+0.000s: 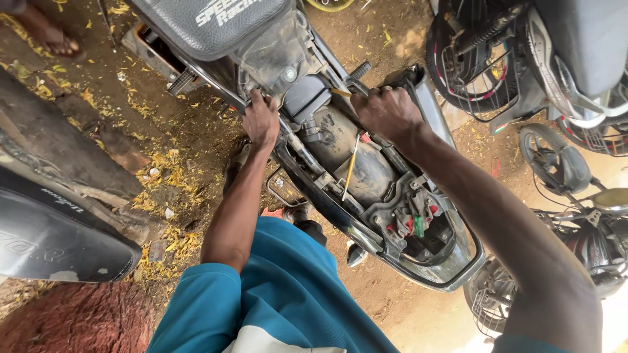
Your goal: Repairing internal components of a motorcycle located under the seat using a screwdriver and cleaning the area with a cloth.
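Here, a scooter frame (366,216) opened under its raised seat (216,26).
The frame rail is clenched by the left hand (261,121); a yellow-handled tool (340,93) is grasped by the right hand (387,112); judged rigid, heavy, greasy.

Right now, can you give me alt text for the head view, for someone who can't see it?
Both hands work on an open scooter frame with its seat raised: the left hand grips the frame edge, the right hand holds a yellow-handled tool. Other scooters stand on the dirt.
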